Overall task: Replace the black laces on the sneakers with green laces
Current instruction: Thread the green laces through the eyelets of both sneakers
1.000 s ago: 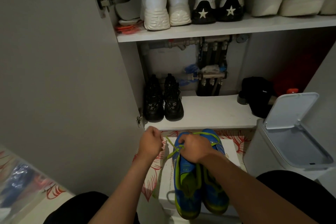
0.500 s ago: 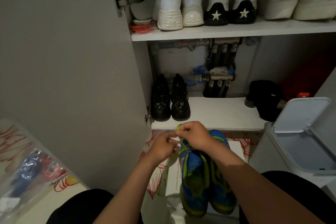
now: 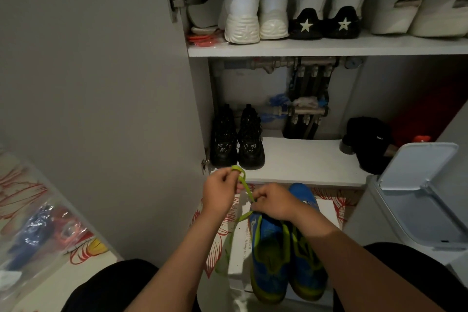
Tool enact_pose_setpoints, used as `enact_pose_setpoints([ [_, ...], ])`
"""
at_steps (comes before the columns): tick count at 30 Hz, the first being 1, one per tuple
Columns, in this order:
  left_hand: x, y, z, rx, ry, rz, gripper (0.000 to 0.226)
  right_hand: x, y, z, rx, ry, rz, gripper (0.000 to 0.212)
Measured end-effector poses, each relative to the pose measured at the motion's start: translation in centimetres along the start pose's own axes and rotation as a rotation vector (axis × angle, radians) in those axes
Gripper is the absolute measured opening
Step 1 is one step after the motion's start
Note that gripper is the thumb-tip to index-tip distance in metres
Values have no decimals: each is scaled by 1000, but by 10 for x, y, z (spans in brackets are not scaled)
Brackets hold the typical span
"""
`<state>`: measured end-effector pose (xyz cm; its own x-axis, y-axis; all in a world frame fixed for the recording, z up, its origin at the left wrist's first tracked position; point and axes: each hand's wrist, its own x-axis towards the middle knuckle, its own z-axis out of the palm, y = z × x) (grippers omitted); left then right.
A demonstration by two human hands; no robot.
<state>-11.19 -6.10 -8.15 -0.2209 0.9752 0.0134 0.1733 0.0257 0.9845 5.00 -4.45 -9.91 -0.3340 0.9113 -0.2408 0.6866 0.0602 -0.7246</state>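
A dim open cupboard fills the frame, its grey door [image 3: 101,83] swung out across the left half and two white shelves to the right of it.

Low in the centre, a pair of blue sneakers [image 3: 268,258] with lime trim lies side by side on a white box [image 3: 239,248] printed with small text. A flat green lace [image 3: 245,187] runs up and to the left from the front of the left-hand shoe. The left hand [image 3: 219,192] has its fingers curled, pinching a loop of the lace just in front of the lower shelf's edge. The right hand [image 3: 274,201] is curled tight over the shoe's front and grips the lace's lower part; it hides the eyelets, so how far the lacing goes cannot be told. A loose length of lace trails down past the box's left side. The hands are near each other, with free room to their left up to the door.

Under the box lies a pale cloth [image 3: 215,243] with red outlined leaves. The lower shelf [image 3: 304,159] carries glossy black boots [image 3: 236,139] at its left end and a black cap [image 3: 369,142] at the right, bare board between. Behind them stands a metal pipe manifold [image 3: 306,88]. The upper shelf [image 3: 329,47] holds chunky white sneakers [image 3: 255,7], a white pair with black star heels [image 3: 324,18], and pale slotted shoes [image 3: 405,0] cut off at the right edge. At right centre a grey bin [image 3: 417,210] stands with its lid tilted. At lower left a clear plastic bag [image 3: 38,235] shows blurred blue and red contents.
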Motion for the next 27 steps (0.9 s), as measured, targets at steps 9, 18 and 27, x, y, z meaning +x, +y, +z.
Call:
enact_pose_setpoints([
  [9, -3, 12, -4, -203, -135, -327, 22, 2, -5, 3, 104, 109, -32, 33],
  [18, -14, -11, 11, 170, -462, -271, 22, -3, -27, -24, 402, 248, -91, 23],
  [27, -8, -10, 13, 19, -215, -262, 21, 2, 9, -2, -282, -31, 21, 26],
])
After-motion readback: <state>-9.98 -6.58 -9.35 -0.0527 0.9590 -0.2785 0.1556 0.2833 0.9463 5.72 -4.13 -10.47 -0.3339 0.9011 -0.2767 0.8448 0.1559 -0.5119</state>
